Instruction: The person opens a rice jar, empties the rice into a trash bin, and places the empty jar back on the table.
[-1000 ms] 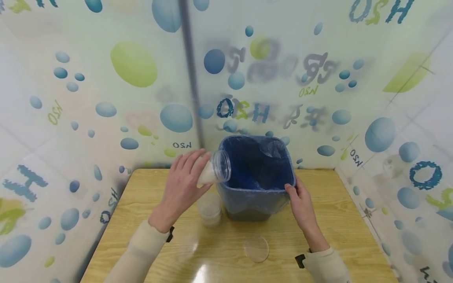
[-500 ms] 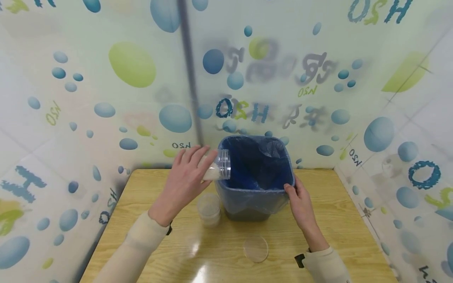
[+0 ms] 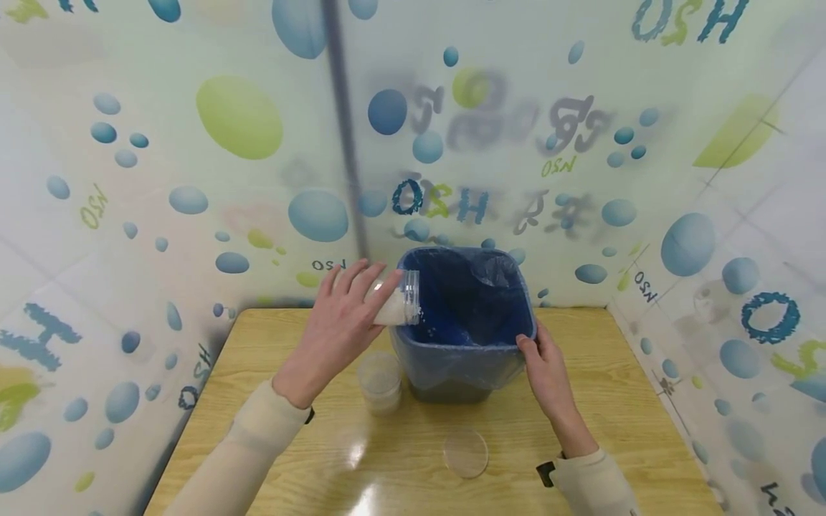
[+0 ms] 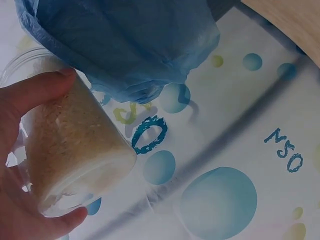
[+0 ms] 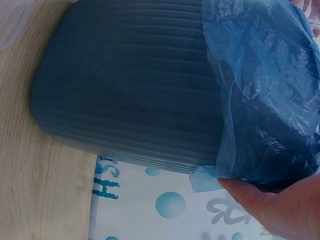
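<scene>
My left hand (image 3: 335, 326) grips a clear jar (image 4: 80, 135) of pale grains that look like rice. The jar lies tipped on its side, mouth toward the right over the left rim of a trash can (image 3: 452, 365). A few white grains (image 3: 422, 326) show just outside the mouth, above the can's inside. A blue plastic bag (image 5: 260, 85) lines the can and folds over its rim. On the can's right front corner, my right hand (image 3: 550, 376) holds the rim and bag edge, thumb on the outside in the right wrist view.
A second clear container (image 3: 379, 387) with something whitish in it stands left of the can. A round transparent disc (image 3: 466, 454) lies on the wooden table (image 3: 548, 430) in front. A patterned curtain (image 3: 258, 215) closes off the back and sides.
My left hand has tilted the jar further, its mouth turning from partly visible to side-on over the can. Grains now appear at its mouth. My right hand stays on the rim.
</scene>
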A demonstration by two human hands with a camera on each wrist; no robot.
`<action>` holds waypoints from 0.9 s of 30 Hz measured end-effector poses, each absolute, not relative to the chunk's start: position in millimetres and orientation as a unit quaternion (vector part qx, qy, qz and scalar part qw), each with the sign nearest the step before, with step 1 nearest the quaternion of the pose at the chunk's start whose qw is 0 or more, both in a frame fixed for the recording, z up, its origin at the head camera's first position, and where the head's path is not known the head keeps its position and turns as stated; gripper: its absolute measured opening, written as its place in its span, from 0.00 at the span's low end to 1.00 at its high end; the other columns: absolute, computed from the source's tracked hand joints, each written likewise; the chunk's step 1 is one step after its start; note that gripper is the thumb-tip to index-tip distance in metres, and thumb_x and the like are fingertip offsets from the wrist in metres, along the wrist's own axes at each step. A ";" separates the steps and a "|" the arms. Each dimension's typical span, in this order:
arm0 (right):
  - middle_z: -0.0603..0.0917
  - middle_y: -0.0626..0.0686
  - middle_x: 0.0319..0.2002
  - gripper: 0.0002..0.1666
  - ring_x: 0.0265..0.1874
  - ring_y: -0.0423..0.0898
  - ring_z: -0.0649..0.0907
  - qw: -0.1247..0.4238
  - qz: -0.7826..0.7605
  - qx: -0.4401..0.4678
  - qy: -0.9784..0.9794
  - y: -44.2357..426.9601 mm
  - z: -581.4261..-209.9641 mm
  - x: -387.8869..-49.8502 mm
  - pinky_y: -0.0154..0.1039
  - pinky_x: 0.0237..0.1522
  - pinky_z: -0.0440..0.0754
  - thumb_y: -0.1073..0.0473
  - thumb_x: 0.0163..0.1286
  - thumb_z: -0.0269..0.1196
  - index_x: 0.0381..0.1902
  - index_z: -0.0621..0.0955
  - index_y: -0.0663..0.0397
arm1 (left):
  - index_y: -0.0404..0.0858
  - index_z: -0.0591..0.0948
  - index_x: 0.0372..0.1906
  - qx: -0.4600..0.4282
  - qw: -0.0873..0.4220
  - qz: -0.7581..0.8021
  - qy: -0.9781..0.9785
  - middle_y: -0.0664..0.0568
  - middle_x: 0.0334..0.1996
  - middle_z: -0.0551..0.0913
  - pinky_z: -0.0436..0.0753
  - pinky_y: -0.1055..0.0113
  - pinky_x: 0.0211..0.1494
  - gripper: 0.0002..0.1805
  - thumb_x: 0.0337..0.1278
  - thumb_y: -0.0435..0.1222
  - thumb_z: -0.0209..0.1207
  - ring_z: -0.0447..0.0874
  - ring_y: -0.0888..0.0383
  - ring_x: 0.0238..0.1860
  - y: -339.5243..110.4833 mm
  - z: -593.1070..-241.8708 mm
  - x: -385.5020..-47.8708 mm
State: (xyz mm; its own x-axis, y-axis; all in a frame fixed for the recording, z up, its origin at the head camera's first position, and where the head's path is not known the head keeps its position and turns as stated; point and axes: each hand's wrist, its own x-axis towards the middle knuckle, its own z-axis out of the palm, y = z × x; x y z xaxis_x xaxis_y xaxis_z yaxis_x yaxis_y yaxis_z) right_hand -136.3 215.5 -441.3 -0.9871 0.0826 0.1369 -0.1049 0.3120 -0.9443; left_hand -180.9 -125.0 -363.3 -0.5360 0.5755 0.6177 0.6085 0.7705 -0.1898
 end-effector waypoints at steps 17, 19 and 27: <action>0.65 0.65 0.77 0.33 0.75 0.60 0.67 0.092 0.583 0.013 -0.807 213.6 -439.1 -135.3 0.59 0.74 0.62 0.60 0.83 0.48 0.81 0.59 0.62 | 0.45 0.68 0.76 -0.343 0.312 -0.008 -0.886 0.40 0.72 0.71 0.62 0.33 0.74 0.55 0.39 0.36 0.84 0.64 0.36 0.74 -123.9 -360.9 -180.7; 0.65 0.65 0.77 0.33 0.75 0.60 0.67 0.093 0.584 0.014 -0.806 213.6 -439.1 -135.3 0.59 0.74 0.62 0.60 0.83 0.49 0.81 0.59 0.62 | 0.45 0.68 0.77 -0.344 0.309 -0.007 -0.886 0.40 0.72 0.71 0.61 0.33 0.74 0.54 0.40 0.36 0.83 0.63 0.36 0.75 -123.6 -360.6 -180.6; 0.64 0.63 0.77 0.33 0.75 0.59 0.67 0.086 0.580 0.011 -0.810 214.2 -440.2 -135.2 0.57 0.74 0.64 0.59 0.84 0.48 0.81 0.58 0.61 | 0.45 0.68 0.77 -0.345 0.310 -0.005 -0.886 0.40 0.73 0.69 0.58 0.33 0.75 0.53 0.42 0.33 0.82 0.61 0.36 0.75 -122.4 -360.0 -180.9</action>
State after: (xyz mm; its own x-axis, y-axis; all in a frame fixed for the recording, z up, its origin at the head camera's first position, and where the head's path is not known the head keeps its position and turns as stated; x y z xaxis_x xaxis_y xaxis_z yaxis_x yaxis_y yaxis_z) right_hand -135.2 214.2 -440.2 -0.9849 0.0824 0.1523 -0.1176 0.3267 -0.9378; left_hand -180.9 -122.4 -360.0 -0.5693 0.6088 0.5525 0.6151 0.7613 -0.2051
